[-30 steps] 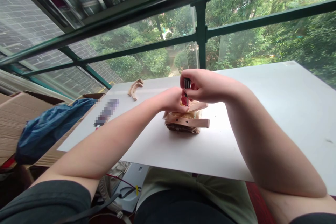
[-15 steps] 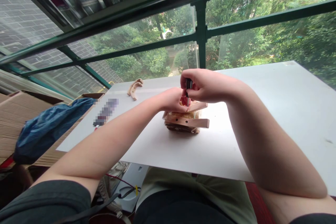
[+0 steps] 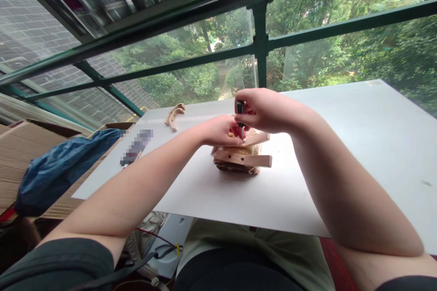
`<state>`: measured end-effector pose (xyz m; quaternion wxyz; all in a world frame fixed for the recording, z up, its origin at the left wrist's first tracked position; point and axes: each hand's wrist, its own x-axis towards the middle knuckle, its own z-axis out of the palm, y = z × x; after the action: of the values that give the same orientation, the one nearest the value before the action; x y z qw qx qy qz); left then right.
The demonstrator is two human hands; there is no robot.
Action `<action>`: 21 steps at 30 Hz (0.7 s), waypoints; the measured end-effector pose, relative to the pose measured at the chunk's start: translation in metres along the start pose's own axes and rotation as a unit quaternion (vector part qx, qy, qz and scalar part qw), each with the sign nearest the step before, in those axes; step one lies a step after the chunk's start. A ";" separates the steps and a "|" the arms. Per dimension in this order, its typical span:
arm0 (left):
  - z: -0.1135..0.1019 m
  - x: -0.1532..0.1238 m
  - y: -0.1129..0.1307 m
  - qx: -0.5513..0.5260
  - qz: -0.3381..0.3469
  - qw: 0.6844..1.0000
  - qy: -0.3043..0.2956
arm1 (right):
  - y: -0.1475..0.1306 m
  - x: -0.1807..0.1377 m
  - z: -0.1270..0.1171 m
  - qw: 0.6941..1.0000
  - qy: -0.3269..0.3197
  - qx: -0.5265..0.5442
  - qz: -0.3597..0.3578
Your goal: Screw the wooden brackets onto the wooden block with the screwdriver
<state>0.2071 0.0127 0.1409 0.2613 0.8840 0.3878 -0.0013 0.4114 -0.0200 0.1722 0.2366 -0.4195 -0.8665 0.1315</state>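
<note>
My right hand [image 3: 257, 108] is closed round the black handle of a screwdriver [image 3: 241, 108], held upright with its shaft pointing down. The screwdriver's tip meets a hole in the far light-wood piece [image 3: 257, 139]. My left hand [image 3: 220, 131] is closed on the left part of that same piece, its thumb close to the tip; some of its fingers are hidden. Nearer to me, a second wooden piece [image 3: 261, 160] with two dark holes lies across the stack. Both rest on a block of brown, cardboard-like layers [image 3: 235, 169] with a clear, shiny wrapping on top.
The white table [image 3: 205, 195] carries two curved wooden pieces [image 3: 175, 116] at the far left and a blurred-out item [image 3: 138, 145] near its left edge. Beyond it stands a green window frame [image 3: 261, 45]. Left of the table are cardboard boxes and a blue cloth [image 3: 64, 163].
The screwdriver has tilted slightly, its handle shifting a little left, and its tip shows more clearly at the hole. Both hands keep their hold; the wooden pieces stay in place.
</note>
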 end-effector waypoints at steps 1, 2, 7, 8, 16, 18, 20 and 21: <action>-0.001 -0.001 -0.001 -0.005 0.009 1.000 0.006 | -0.001 0.001 0.000 1.000 0.002 0.002 0.003; -0.001 -0.002 -0.002 -0.010 0.020 1.000 0.016 | -0.001 0.001 0.001 1.000 0.003 0.005 0.004; 0.005 -0.006 -0.005 -0.017 0.049 0.992 0.115 | -0.002 0.002 0.003 1.000 0.017 0.015 0.005; 0.007 -0.006 -0.006 -0.013 0.048 0.990 0.132 | -0.003 0.002 0.004 1.000 0.018 0.016 0.004; 0.007 -0.007 -0.006 -0.006 0.054 0.986 0.160 | -0.005 0.000 0.004 0.999 0.023 0.037 -0.013; 0.007 -0.007 -0.006 -0.010 0.047 0.985 0.163 | -0.006 -0.001 0.002 0.997 0.028 0.059 -0.032; 0.007 -0.007 -0.007 -0.016 0.033 0.986 0.163 | -0.006 -0.002 0.002 0.995 0.037 0.076 -0.047; 0.007 -0.007 -0.007 -0.020 0.029 0.986 0.162 | -0.006 -0.002 0.002 0.994 0.041 0.082 -0.051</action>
<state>0.1992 0.0086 0.1327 0.2127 0.8780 0.3992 0.1567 0.4075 -0.0256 0.1729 0.3117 -0.3587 -0.8627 0.1731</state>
